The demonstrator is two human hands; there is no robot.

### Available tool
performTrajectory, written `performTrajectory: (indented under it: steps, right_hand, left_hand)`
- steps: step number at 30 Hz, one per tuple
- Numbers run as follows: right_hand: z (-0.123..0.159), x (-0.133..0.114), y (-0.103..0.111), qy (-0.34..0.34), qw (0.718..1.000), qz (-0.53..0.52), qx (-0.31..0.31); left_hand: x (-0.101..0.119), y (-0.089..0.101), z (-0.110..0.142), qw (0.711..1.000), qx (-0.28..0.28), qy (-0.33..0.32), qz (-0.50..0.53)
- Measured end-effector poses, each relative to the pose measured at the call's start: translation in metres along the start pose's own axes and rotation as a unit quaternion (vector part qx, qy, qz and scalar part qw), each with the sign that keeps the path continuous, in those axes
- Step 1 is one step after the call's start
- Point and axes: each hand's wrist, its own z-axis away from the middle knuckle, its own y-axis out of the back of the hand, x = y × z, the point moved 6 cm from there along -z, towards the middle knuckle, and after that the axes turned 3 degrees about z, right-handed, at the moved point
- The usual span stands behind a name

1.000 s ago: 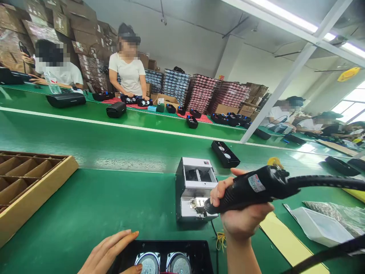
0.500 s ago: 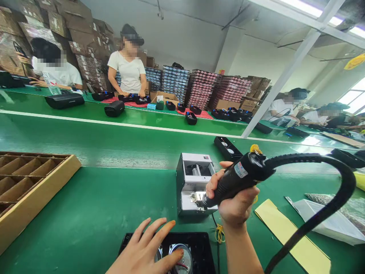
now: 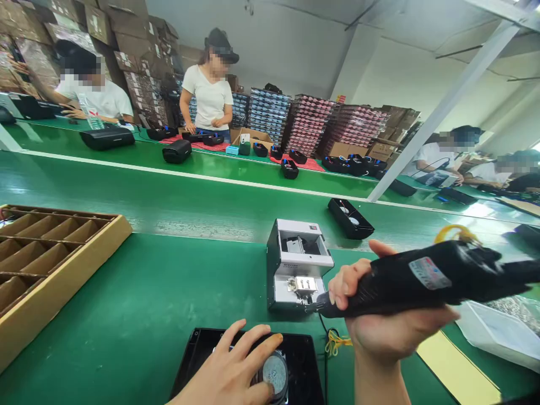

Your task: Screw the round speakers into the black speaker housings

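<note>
My right hand (image 3: 379,320) is wrapped round a black electric screwdriver (image 3: 405,281), held almost level with its tip pointing left. That tip is by the front edge of a grey and white screw feeder (image 3: 299,264); whether they touch, I cannot tell. Below, a black speaker housing (image 3: 304,360) lies on the green bench with a round speaker driver (image 3: 276,372) in it. My left hand (image 3: 236,368) rests over the housing with its fingers apart, thumb and fingertips at the driver's edge. The hand hides the housing's left part.
A divided cardboard tray (image 3: 63,270) is at the left. Behind the feeder lies another black housing (image 3: 351,218). Yellow card (image 3: 459,365) and a clear plastic tray (image 3: 493,332) are at right. Beyond a conveyor, co-workers, one a standing person (image 3: 208,95), are among black housings.
The screwdriver has swung closer to level, and its tip has left the feeder's metal pick-up spot for its front edge. My left hand has shifted slightly right over the driver. The view has shifted.
</note>
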Motion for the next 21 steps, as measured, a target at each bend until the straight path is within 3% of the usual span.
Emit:
performTrajectory:
  steps: [5, 7, 10, 14, 17, 21]
  right_hand:
    - [0.008, -0.014, 0.017, -0.009, 1.000, -0.026, -0.008]
    - [0.019, -0.018, 0.038, 0.010, 1.000, -0.029, -0.001]
    - [0.044, -0.009, 0.084, -0.009, 1.000, -0.008, 0.012]
    - [0.077, 0.013, 0.124, -0.085, 0.994, 0.016, -0.066]
    - [0.094, 0.026, 0.121, -0.140, 0.981, -0.010, -0.131]
    - [0.101, 0.031, 0.100, -0.143, 0.965, -0.059, -0.210]
  left_hand:
    - [-0.001, 0.002, 0.011, 0.999, -0.011, 0.023, 0.040]
    - [0.001, 0.006, 0.013, 0.997, -0.022, 0.029, 0.063]
    - [0.004, 0.014, 0.008, 0.988, -0.105, 0.048, 0.102]
    - [0.004, 0.029, 0.000, 0.969, -0.184, 0.085, 0.144]
    - [0.005, 0.031, 0.000, 0.966, -0.190, 0.092, 0.150]
    - [0.006, 0.026, 0.002, 0.965, -0.180, 0.108, 0.155]
